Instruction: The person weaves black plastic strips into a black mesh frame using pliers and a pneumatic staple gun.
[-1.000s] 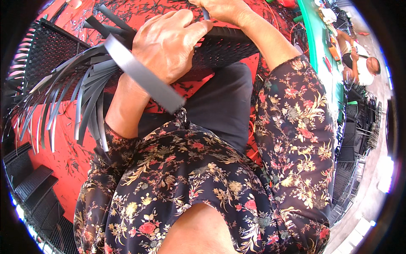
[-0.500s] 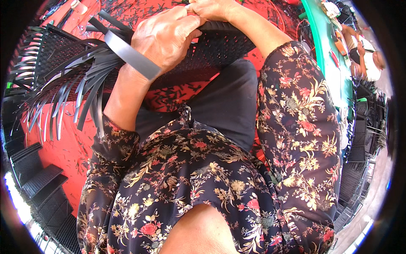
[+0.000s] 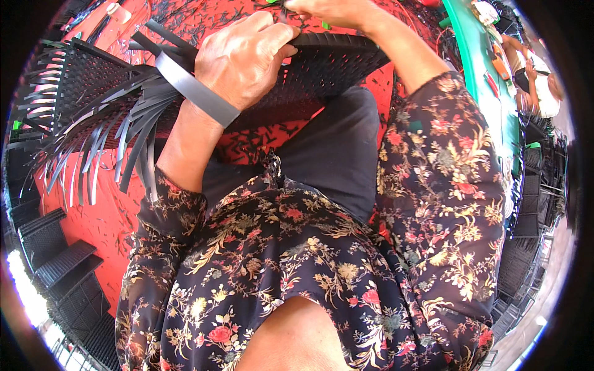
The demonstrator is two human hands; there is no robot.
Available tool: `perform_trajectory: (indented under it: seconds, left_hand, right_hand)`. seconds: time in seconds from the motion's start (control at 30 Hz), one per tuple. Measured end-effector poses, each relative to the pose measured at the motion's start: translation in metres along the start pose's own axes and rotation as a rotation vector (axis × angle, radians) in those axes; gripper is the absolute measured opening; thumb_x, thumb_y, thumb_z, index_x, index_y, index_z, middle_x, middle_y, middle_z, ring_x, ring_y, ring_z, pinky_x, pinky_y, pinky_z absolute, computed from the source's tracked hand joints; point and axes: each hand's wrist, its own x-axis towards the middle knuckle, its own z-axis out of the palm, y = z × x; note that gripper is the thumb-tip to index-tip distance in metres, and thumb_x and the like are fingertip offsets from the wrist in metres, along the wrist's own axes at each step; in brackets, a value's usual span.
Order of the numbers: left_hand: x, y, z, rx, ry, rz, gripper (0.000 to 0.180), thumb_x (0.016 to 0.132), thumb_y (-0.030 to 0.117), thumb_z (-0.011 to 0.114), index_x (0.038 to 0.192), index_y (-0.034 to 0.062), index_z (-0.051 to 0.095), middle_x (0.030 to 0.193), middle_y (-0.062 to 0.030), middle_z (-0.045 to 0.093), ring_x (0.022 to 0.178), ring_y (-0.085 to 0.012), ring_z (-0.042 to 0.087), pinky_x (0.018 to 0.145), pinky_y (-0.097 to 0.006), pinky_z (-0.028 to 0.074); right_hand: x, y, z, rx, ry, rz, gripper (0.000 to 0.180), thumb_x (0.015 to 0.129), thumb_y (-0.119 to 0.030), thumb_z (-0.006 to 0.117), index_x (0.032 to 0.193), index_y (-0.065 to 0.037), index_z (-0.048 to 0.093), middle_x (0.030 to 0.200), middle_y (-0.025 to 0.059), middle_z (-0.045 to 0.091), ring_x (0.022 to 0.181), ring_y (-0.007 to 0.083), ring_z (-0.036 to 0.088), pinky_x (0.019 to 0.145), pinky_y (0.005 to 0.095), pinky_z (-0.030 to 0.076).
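A black woven plastic piece (image 3: 328, 65), like the side of a basket, stands on edge above my lap. My left hand (image 3: 244, 59) is closed at its upper rim, fingers bent together. A loose grey-black flat strip (image 3: 201, 93) arcs across my left wrist. Many loose strip ends (image 3: 139, 105) fan out from the weave left of that wrist. My right hand (image 3: 337, 11), at the top edge of the view, is closed just beyond the left fingertips. Small green bits show beside it, perhaps part of a tool; what it holds is cut off and unclear.
Black strip scraps litter the red floor covering (image 3: 68, 216). Another woven black piece (image 3: 49, 80) lies far left; stacked black woven items (image 3: 68, 263) stand lower left. A green-edged table (image 3: 464, 55) runs along the right, with a person (image 3: 538, 77) beyond it. A bottle (image 3: 117, 12) lies far left.
My right hand has drawn away from the left fingertips, up and to the right, its elbow shifting right. Green bits now show near it. My left hand has stayed nearly in place.
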Motion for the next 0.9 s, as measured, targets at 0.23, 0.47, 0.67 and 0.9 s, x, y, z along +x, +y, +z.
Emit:
perform_trajectory:
  seconds: [0.23,0.47,0.67,0.9]
  left_hand:
    - [0.001,-0.001,-0.006,-0.001,-0.028,-0.015,0.017,0.074,0.018,0.071,0.087,0.01,0.063,0.075,-0.0058,0.055,0.07,-0.026,0.061,0.059,-0.038,0.051]
    - [0.001,-0.002,-0.019,-0.149,-0.019,0.051,0.031,0.07,0.001,0.068,0.1,0.0049,0.063,0.076,-0.0109,0.052,0.07,-0.0311,0.057,0.06,-0.04,0.045]
    - [0.0,0.004,-0.025,-0.195,-0.061,0.024,0.04,0.063,-0.004,0.064,0.103,0.0019,0.063,0.076,-0.0125,0.05,0.073,-0.032,0.056,0.063,-0.039,0.046]
    - [0.0,0.005,-0.025,-0.225,-0.085,0.022,0.04,0.062,-0.006,0.064,0.102,0.0005,0.063,0.075,-0.0125,0.049,0.072,-0.0316,0.056,0.062,-0.038,0.045]
  right_hand:
    - [-0.007,-0.032,-0.017,0.213,-0.538,0.017,0.027,0.074,-0.002,0.057,0.098,0.001,0.069,0.078,0.0099,0.069,0.074,0.0179,0.064,0.071,0.0301,0.051]
    - [-0.007,-0.054,-0.02,0.231,-0.381,0.062,0.017,0.071,0.002,0.054,0.08,0.002,0.067,0.068,0.0058,0.066,0.063,0.0145,0.061,0.057,0.0281,0.048]
    - [-0.008,-0.041,-0.009,0.667,-0.336,0.272,0.017,0.072,0.005,0.058,0.086,0.003,0.066,0.072,0.0077,0.065,0.061,0.0138,0.06,0.055,0.0266,0.048]
    - [-0.01,-0.026,0.0,0.778,-0.409,0.502,0.016,0.074,0.006,0.062,0.09,0.004,0.067,0.075,0.0073,0.065,0.067,0.0148,0.059,0.061,0.0273,0.047]
